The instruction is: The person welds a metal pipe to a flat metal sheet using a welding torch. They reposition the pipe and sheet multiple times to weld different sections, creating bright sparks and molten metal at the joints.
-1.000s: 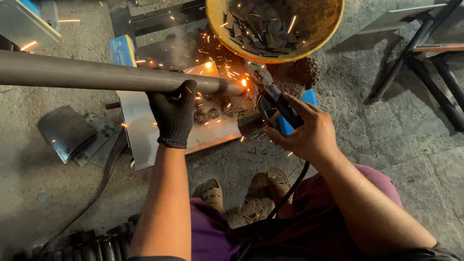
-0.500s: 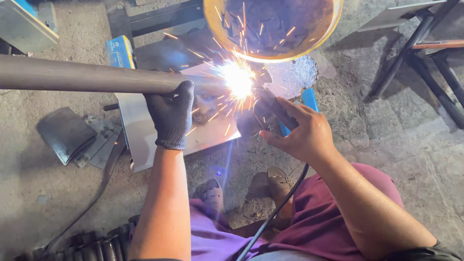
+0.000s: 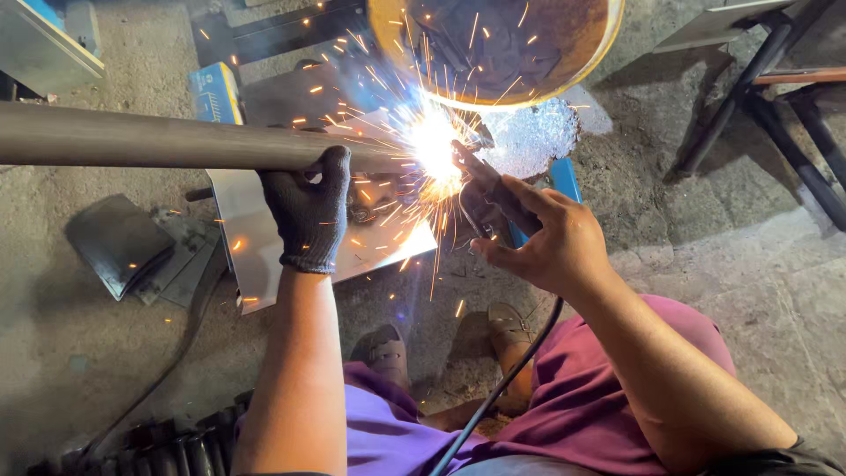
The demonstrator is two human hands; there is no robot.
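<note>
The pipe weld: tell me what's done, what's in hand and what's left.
Done: the long grey pipe is lined up, steadied by the gloved left hand gripping it near its end. In hand: the bare right hand holds the electrode holder at the pipe's end, where a bright arc throws sparks. Left: the glare hides the joint, so how much seam remains cannot be told.

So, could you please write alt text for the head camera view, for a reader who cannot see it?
Bright sparks burst where a bare right hand holds a welding tool at the end of a long metal pipe, which a black-gloved left hand grips. A yellow basin of scrap sits beyond on the concrete floor.
</note>
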